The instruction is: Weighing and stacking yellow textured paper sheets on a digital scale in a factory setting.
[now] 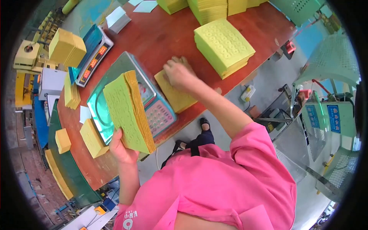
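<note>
My left hand (123,147) grips the lower end of a thick stack of yellow-green embossed paper (123,111), tilted up above a counting scale (159,115). The thumb lies on its face; the other fingers are mostly hidden behind it. To the right of the scale, another stack of yellow paper (172,94) lies on the red-brown table (161,34). My right hand (179,74) is closed over its far end, fingers curled at the edge. A tall yellow-green embossed paper stack (224,46) sits farther right, apart from both hands.
More yellow stacks (207,10) line the table's far side. A second scale (95,57) with a lit red display stands at the far left, bearing a paper stack (68,48). White paper (117,19) lies beyond it. Perforated machinery (326,61) stands right of the table.
</note>
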A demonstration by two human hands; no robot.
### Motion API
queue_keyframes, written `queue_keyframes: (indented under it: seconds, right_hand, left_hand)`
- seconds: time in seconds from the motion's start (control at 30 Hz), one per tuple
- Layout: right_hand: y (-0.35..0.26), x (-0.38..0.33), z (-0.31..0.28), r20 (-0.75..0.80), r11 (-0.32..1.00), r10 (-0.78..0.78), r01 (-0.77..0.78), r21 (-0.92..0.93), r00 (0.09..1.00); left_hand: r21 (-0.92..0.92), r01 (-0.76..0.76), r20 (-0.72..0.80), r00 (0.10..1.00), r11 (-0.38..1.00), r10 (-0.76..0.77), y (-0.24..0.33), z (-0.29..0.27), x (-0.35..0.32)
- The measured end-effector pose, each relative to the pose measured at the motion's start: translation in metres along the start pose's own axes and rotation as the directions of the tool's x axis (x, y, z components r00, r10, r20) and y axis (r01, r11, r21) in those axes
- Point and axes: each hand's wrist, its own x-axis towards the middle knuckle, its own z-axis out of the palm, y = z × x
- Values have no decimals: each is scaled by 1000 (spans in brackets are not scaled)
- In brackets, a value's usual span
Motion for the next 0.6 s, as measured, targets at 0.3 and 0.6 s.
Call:
queue_keyframes:
  seconds: [0.3,0.6]
  right_hand:
    - [12,-94,-65,-314,938,129,-13,347,940]
    - [23,-206,-59,392,-65,672,-477,877,629]
  left_hand:
    - [43,286,-97,955,957,-281,-74,48,0]
    - [92,469,-100,882,878,-460,-111,39,6]
